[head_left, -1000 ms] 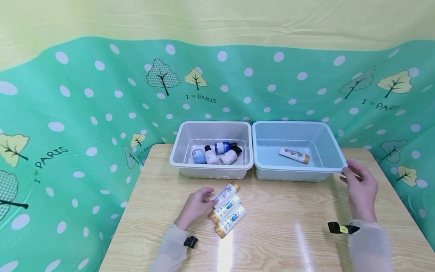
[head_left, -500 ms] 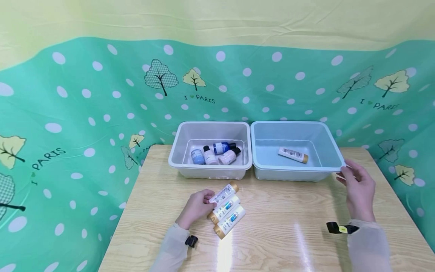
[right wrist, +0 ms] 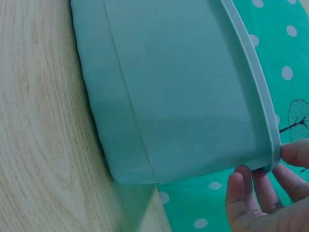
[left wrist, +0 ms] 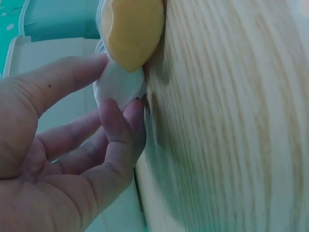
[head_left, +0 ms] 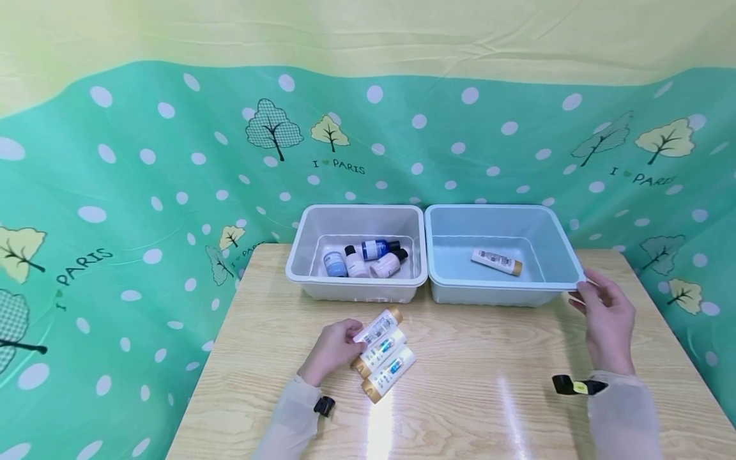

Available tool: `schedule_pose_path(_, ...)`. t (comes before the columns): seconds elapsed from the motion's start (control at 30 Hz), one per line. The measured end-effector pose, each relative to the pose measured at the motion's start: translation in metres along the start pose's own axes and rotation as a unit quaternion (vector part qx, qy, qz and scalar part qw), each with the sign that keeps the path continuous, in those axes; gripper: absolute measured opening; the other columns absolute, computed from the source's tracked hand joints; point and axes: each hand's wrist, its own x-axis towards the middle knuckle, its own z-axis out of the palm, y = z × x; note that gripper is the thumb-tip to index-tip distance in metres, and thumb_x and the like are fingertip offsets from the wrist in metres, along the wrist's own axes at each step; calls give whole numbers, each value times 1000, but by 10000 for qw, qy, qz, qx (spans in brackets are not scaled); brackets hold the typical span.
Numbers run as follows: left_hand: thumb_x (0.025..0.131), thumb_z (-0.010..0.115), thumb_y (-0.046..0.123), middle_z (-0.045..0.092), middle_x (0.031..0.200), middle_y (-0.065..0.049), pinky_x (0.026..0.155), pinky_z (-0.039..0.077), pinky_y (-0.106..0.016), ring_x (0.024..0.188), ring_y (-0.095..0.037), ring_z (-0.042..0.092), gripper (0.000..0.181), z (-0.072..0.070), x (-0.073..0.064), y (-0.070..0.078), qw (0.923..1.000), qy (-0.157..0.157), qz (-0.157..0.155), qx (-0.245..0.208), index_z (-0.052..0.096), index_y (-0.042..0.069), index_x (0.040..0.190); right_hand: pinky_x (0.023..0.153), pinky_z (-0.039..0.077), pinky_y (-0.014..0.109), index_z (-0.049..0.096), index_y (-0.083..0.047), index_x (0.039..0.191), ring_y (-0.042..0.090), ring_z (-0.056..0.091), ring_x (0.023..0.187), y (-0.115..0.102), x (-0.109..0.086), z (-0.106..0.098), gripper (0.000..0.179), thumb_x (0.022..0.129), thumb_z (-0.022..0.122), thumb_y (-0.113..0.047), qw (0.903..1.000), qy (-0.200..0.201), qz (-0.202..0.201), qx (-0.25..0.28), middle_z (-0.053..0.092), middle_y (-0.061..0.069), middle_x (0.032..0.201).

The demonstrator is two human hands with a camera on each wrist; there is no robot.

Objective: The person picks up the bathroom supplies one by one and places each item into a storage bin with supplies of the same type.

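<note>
Three white tubes with gold caps lie side by side on the table, slanting up to the right. My left hand (head_left: 333, 350) pinches the tail end of the farthest white tube (head_left: 377, 327), thumb on one side and fingers on the other in the left wrist view. Nearer lie the middle tube (head_left: 381, 352) and the front tube (head_left: 389, 374), caps toward the lower left; a gold cap (left wrist: 133, 34) shows close in the left wrist view. My right hand (head_left: 609, 319) holds the front right corner of the blue bin's rim (right wrist: 258, 96) between thumb and fingers.
The blue bin (head_left: 494, 295) holds one white tube (head_left: 496, 261) with a gold cap. Left of it, a grey-white bin (head_left: 356, 291) holds several blue and pale pink bottles (head_left: 356, 263). A green dotted curtain (head_left: 402, 134) hangs behind the wooden table (head_left: 471, 383).
My left hand has closed in a little on the farthest tube's end. The whole head view has shifted slightly. Bins and tubes stay in place.
</note>
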Motion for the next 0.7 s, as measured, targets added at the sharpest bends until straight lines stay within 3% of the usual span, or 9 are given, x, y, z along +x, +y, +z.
schedule_pose_path(0.2, 84, 80, 14, 70, 99, -9, 70, 58, -26, 86, -17, 67, 41, 0, -1, -1, 9997, 68, -100, -201, 67, -2, 119, 73, 56, 15, 58, -13, 140, 7, 64, 93, 0, 1, 0, 42, 99, 65, -17, 9999, -2, 74, -71, 58, -4, 118)
schedule_pose_path(0.33, 83, 81, 12, 70, 96, -9, 67, 59, -26, 82, -17, 67, 41, 0, 0, -6, 9967, 244, -170, -759, 66, -3, 118, 74, 56, 15, 57, -13, 141, 7, 64, 94, 1, 1, -1, 43, 99, 65, -17, 9999, -35, 99, -47, 59, -4, 118)
schedule_pose_path(0.47, 82, 83, 10, 70, 94, -9, 68, 60, -26, 82, -20, 69, 42, -1, 3, -13, 9874, 479, -275, -1483, 67, -4, 117, 74, 56, 16, 56, -13, 142, 7, 65, 94, 1, 1, -1, 44, 99, 65, -16, 9999, -69, 90, -3, 59, -4, 118)
schedule_pose_path(0.7, 82, 83, 12, 71, 93, -11, 72, 60, -27, 87, -22, 71, 39, -6, 3, -11, 9679, 896, -477, -2299, 69, -3, 115, 74, 56, 16, 56, -14, 142, 8, 64, 95, 3, 2, -1, 44, 99, 65, -17, 9998, -118, 143, 80, 60, -4, 119)
